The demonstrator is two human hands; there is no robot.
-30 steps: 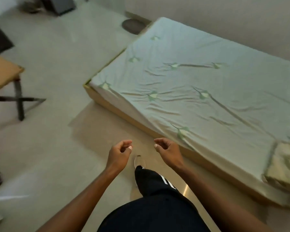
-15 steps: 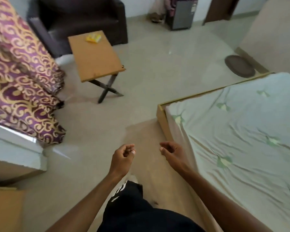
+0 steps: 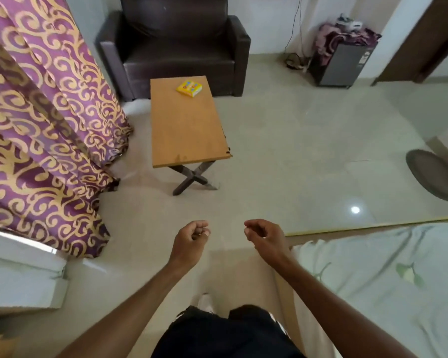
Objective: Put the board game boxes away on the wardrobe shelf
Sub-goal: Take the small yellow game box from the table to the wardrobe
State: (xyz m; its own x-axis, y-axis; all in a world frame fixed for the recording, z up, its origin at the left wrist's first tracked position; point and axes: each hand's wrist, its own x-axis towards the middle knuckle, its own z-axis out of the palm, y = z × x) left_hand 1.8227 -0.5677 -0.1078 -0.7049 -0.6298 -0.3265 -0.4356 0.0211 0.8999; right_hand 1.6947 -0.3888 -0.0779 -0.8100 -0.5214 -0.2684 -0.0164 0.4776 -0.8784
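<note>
Left hand (image 3: 192, 239) held out low in front of the body, fingers curled loosely into the palm, nothing in it. Right hand (image 3: 265, 237) level with it and a little apart, fingers likewise curled in a loose hook, also empty. Both forearms bare, reaching forward from the bottom of the view over dark trousers (image 3: 225, 334).

Beneath the hands: pale glossy floor (image 3: 295, 151), one bright light spot reflected on it to the right. Corner of a bed (image 3: 386, 280) with a light green sheet just beside the right forearm, its wooden edge showing as a thin yellow line.

Ahead of the hands, well apart: small wooden table (image 3: 186, 133) on crossed dark legs. One yellow board game box (image 3: 189, 88) lies flat on the far end of the tabletop, slightly askew to the table edges, nothing else on the top.

Behind the table, a dark brown armchair (image 3: 176, 42) against the wall. Left of the table, purple curtain (image 3: 36, 125) with gold scroll pattern hanging to the floor. Far right, a small grey cabinet (image 3: 339, 63) with cloth heaped on top; a dark round mat (image 3: 435, 177) at the right edge. No wardrobe shelf can be made out.
</note>
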